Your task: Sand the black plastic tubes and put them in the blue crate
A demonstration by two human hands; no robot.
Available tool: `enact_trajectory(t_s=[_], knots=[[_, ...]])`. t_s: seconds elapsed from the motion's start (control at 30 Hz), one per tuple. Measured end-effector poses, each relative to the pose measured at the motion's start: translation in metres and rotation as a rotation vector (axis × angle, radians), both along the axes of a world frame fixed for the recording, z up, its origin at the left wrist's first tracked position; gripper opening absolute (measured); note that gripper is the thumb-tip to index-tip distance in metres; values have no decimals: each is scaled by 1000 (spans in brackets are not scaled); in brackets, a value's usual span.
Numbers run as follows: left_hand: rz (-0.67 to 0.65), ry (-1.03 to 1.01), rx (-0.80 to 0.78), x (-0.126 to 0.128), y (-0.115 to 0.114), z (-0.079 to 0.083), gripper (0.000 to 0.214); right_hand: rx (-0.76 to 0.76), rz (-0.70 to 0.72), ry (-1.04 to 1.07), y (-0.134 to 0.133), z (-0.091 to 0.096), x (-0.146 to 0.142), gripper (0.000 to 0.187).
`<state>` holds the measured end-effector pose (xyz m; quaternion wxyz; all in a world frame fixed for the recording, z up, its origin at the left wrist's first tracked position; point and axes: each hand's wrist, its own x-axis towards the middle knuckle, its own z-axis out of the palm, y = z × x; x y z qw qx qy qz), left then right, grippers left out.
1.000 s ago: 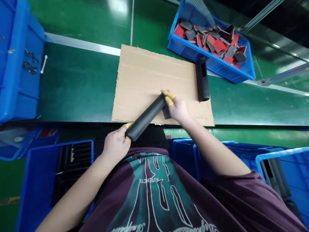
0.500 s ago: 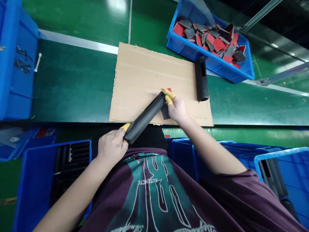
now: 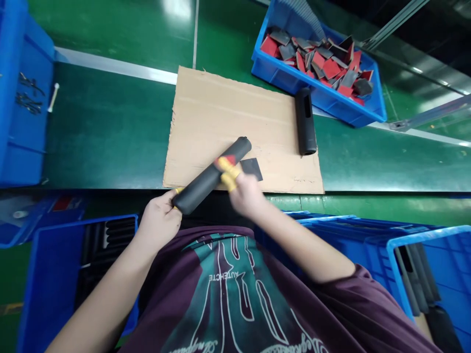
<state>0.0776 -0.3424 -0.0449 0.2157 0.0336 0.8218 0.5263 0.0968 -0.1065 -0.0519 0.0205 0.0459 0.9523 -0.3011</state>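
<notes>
A black plastic tube (image 3: pixel 204 185) lies slanted over the cardboard's front edge. My left hand (image 3: pixel 160 220), with yellow finger covers, is closed round its near end. A small red-faced piece of sandpaper (image 3: pixel 230 159) is pinched in my right hand (image 3: pixel 245 191), pressed against the tube's middle. That hand is blurred, and its yellow-covered fingers partly hide the piece. Beside it, a dark grey square sheet (image 3: pixel 252 168) lies flat on the cardboard (image 3: pixel 213 108). A second black tube with a slot (image 3: pixel 305 125) rests at the cardboard's right edge.
A blue bin (image 3: pixel 279 76) of red and grey pieces stands behind the cardboard at right. Another blue bin (image 3: pixel 35 103) is at far left, near a white stick (image 3: pixel 53 98). Below the green table, blue crates (image 3: pixel 55 264) hold black tubes on both sides.
My right hand has moved with the sandpaper from the tube's far end down to its middle. The tube and my left hand have shifted slightly left.
</notes>
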Motion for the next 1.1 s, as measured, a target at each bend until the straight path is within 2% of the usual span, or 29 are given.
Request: enact_trajectory(t_s=[0.07,0.13,0.23,0.3,0.4,0.43,0.5,0.57,0.67,0.7,0.77,0.83,0.9,0.93,1.0,1.03,1.1], knots=[[2,-23,34,-1,2,2,50,21,47,-54,-2,0,4,48],[17,-67,79,-1,4,2,47,-25,-43,-14,10,0,-5,46],[66,-126,169,-3,8,0,41,-173,-189,130,21,0,-21,47],[95,-132,180,-3,8,-2,41,-240,-121,160,8,1,-17,46],[47,-75,24,-2,3,-6,48,-185,103,30,-19,6,1,48],[13,-36,-47,-1,0,-7,51,-149,130,-18,-21,7,3,49],[-53,73,-176,1,-5,-8,54,-144,59,-25,-8,7,-2,47],[-104,213,-292,2,-9,-9,49,-261,-84,80,20,2,-18,41],[-117,373,-413,0,-8,-8,38,-377,-194,187,52,-11,-35,41],[-84,381,-397,-1,-7,-8,35,-373,-222,212,57,-15,-37,42],[26,265,-220,-2,-2,-5,36,-343,-260,243,60,-19,-34,44],[145,-30,74,0,4,-2,35,-326,-252,235,60,-20,-31,45],[207,-316,289,4,9,3,23,-308,-224,208,61,-16,-31,45],[215,-399,335,6,12,5,19,-293,-225,195,60,-13,-32,46],[225,-433,354,10,17,8,17,-254,-252,168,46,-3,-28,48],[233,-410,353,11,19,8,14,-232,-248,151,32,3,-23,49],[252,-370,356,13,21,9,9,-185,-147,100,-7,18,-5,50]])
